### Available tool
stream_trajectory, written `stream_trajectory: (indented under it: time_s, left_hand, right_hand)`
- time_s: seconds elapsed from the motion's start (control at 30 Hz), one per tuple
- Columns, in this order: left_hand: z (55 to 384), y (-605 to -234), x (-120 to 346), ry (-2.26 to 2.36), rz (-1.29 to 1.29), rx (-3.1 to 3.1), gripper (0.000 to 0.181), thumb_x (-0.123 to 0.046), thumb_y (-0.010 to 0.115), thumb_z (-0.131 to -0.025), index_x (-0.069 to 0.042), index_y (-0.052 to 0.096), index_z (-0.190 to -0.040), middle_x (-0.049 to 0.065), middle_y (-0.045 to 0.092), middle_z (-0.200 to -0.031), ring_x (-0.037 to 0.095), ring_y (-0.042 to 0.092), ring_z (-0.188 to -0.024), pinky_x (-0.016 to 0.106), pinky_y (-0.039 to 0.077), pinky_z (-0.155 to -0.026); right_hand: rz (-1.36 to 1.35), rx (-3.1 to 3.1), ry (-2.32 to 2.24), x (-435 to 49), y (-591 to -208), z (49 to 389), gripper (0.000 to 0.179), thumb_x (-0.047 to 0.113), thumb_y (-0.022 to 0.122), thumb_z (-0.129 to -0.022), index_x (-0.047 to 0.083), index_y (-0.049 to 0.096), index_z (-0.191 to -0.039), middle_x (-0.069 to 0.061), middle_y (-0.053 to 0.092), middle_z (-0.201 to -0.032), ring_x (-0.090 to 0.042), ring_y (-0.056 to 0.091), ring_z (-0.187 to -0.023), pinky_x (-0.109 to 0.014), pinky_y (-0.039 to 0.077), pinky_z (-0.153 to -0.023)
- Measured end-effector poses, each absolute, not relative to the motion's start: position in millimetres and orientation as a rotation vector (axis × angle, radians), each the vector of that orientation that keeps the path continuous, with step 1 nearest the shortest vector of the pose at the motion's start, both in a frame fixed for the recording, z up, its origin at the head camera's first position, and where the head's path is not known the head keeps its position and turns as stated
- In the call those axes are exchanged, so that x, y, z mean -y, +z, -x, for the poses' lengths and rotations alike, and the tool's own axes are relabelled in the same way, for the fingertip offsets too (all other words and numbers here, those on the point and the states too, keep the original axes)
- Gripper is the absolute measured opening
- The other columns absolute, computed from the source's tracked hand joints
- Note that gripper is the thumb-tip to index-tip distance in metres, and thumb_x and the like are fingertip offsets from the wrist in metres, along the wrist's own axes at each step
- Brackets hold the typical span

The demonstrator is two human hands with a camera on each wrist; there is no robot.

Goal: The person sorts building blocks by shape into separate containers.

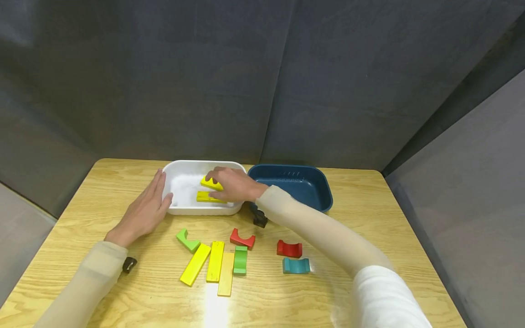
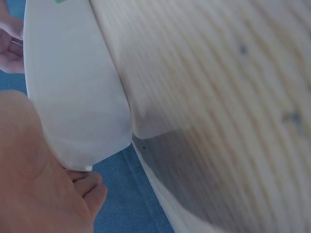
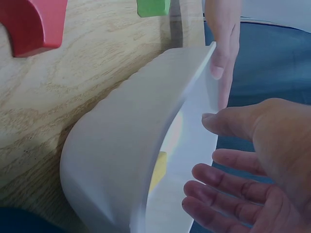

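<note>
The left hand holds the left end of a white tray, its fingers along the outside and its thumb over the rim. In the left wrist view, fingertips show past the tray's corner. Above the tray's right part is the right hand, its fingers spread and loosely bent. In the right wrist view, nothing is between those fingers. Beneath this hand, a yellow block and another yellow block lie in the tray, both partly hidden by it.
A dark blue basket stands right of the tray. In front lie yellow planks, a pale wooden plank, green arches, red arches and a teal arch. Grey partitions enclose the table's back and sides.
</note>
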State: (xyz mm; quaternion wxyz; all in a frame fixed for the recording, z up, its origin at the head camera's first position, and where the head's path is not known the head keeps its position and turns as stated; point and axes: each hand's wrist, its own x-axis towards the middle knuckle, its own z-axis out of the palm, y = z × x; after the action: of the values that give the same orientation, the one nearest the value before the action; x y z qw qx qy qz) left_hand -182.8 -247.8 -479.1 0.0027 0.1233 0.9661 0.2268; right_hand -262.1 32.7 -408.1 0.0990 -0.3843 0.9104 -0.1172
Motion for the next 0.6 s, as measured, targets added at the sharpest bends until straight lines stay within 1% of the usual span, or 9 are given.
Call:
stream_trajectory:
  time_s: [0.13,0.37,0.47,0.6]
  left_hand:
    - [182.2,-478.5,248.1,0.711,-0.388,-3.032,0.075,-0.044,0.026,-0.117,0.0,-0.004,-0.17,0.014,-0.014,-0.179,0.047,0.008,-0.163,0.065,0.019,-0.129]
    - [182.5,-476.3,248.1,0.718,-0.383,-3.03,0.075,-0.044,0.026,-0.116,0.0,-0.004,-0.17,0.013,-0.015,-0.179,0.046,0.007,-0.163,0.065,0.019,-0.129]
    - [183.3,-476.0,248.0,0.718,-0.384,-3.031,0.075,-0.044,0.026,-0.116,0.0,-0.004,-0.17,0.013,-0.015,-0.179,0.046,0.007,-0.163,0.065,0.019,-0.129]
    - [183.1,-476.1,248.2,0.723,-0.379,-3.028,0.075,-0.044,0.026,-0.116,0.0,-0.004,-0.17,0.013,-0.015,-0.179,0.046,0.007,-0.164,0.065,0.018,-0.129]
  right_hand:
    - [1.149,-2.697,-0.363,-37.3,-404.8,258.0,0.051,0.034,0.078,-0.1,0.011,0.067,-0.145,-0.004,0.07,-0.133,-0.015,0.065,-0.109,-0.028,0.057,-0.096]
    - [1.164,-2.698,-0.393,-47.0,-395.5,247.4,0.054,0.033,0.08,-0.099,0.011,0.066,-0.146,-0.005,0.067,-0.144,-0.018,0.066,-0.115,-0.03,0.059,-0.099]
    - [1.187,-2.692,-0.415,-51.7,-391.0,241.1,0.054,0.032,0.08,-0.099,0.009,0.066,-0.146,-0.006,0.067,-0.144,-0.02,0.066,-0.117,-0.032,0.059,-0.099]
    - [1.205,-2.684,-0.426,-56.9,-387.3,232.1,0.053,0.032,0.078,-0.101,0.01,0.066,-0.147,-0.006,0.066,-0.143,-0.02,0.067,-0.118,-0.032,0.059,-0.097]
